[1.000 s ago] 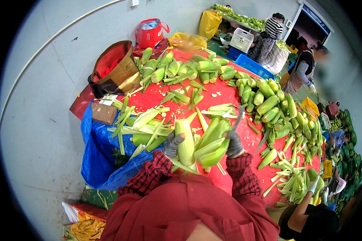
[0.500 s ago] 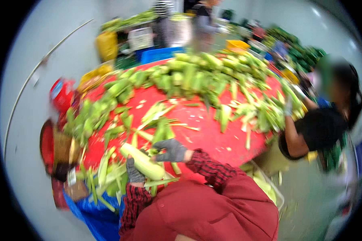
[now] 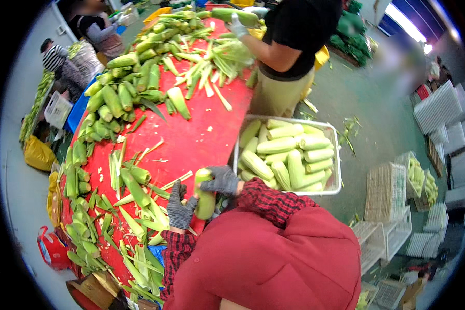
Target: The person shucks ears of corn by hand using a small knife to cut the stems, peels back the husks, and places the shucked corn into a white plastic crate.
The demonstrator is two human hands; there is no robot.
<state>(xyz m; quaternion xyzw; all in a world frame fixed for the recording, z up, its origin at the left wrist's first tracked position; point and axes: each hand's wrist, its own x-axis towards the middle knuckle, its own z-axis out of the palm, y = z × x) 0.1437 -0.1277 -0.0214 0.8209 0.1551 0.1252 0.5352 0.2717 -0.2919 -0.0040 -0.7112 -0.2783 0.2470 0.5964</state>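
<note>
The right hand (image 3: 222, 180), in a grey work glove, is clamped around the upper end of a pale green corn ear (image 3: 205, 195). The left hand (image 3: 181, 207), gloved the same way, presses against the ear's lower left side with its fingers spread rather than wrapped, so only the right hand truly grips. The ear sits between the two hands, just over the near edge of the red table (image 3: 201, 134).

The ear stands close to upright in the picture: its long axis runs from the cut top at the right hand down toward the person's body, leaning slightly toward the left hand at the bottom. Which end is the tip I cannot tell, since the gloves cover both.

Judging from this, the ear could slip. It looks smooth and mostly stripped, and with only the right hand closed on it, a loose grip could let it drop off the table edge. Just right of the right hand lies a metal tray (image 3: 336, 155) of peeled ears; a careless toss could hit its near rim. Left of the left hand, loose husks (image 3: 134, 196) litter the table and could snag the glove. Farther out, beyond the right hand, a co-worker's gloved hand (image 3: 236, 27) works at the far end.
</note>
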